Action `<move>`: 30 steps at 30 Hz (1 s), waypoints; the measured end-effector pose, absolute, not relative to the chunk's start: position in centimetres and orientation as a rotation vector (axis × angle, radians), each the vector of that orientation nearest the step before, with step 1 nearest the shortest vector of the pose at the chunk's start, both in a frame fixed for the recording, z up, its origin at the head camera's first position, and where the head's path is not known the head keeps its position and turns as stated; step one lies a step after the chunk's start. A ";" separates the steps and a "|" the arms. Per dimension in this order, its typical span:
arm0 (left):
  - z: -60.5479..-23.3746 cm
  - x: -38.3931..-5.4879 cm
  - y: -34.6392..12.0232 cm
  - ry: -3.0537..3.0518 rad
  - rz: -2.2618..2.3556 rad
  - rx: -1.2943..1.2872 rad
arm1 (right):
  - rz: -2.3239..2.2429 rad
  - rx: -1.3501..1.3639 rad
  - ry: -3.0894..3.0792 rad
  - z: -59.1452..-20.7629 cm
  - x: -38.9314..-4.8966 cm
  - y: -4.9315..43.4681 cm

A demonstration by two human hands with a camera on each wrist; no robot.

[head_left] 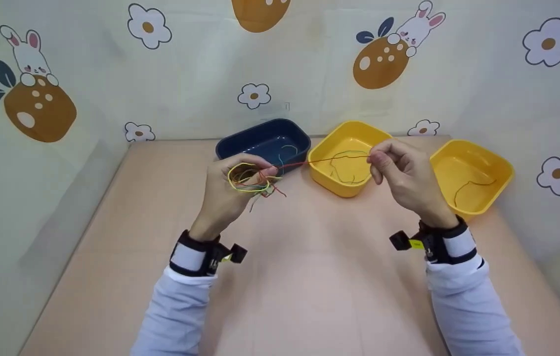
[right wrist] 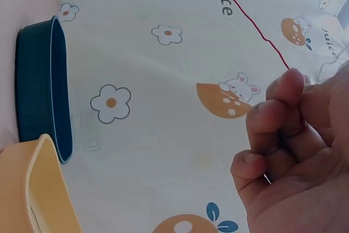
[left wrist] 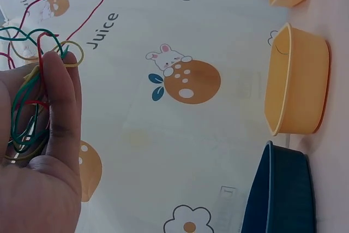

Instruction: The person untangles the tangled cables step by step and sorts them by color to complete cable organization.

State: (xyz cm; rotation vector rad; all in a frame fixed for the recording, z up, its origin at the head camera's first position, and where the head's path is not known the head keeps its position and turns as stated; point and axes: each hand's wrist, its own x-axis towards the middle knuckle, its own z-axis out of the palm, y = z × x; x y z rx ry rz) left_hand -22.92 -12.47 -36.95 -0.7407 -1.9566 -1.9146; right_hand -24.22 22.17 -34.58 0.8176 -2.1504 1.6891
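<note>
A tangled bundle of thin wires (head_left: 249,179), yellow, green and red, sits in my left hand (head_left: 228,195), pinched between thumb and fingers. In the left wrist view, green loops (left wrist: 22,115) lie against the palm. One red wire (head_left: 331,159) stretches from the bundle across to my right hand (head_left: 406,178), which pinches its end between thumb and forefinger. Seen from the right wrist, this red wire (right wrist: 253,23) runs up and away from the fingertips. Both hands are raised above the table, near the front of the bins.
At the table's back stand a dark blue bin (head_left: 265,138) with blue-green wire pieces, a yellow bin (head_left: 346,188) with greenish wire, and a second yellow bin (head_left: 499,173) at right with a dark wire (head_left: 472,184). A patterned curtain (head_left: 186,89) hangs behind the table (head_left: 299,277).
</note>
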 end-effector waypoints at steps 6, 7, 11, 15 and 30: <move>-37.0 -23.0 -12.7 -2.006 -1.930 -0.805 | 1.728 0.633 -2.015 -34.1 -24.4 22.7; -37.0 -23.0 -12.8 -2.011 -1.936 -0.818 | 1.721 0.601 -2.002 -34.0 -24.4 22.7; -37.1 -23.0 -12.8 -2.032 -1.955 -0.876 | 1.720 0.493 -1.948 -33.9 -24.6 22.7; -37.2 -22.9 -12.8 -2.066 -1.976 -0.956 | 1.702 0.401 -1.897 -33.7 -24.6 22.3; -37.0 -22.9 -12.8 -2.246 -2.031 -0.996 | 1.642 0.152 -1.809 -33.8 -24.9 22.6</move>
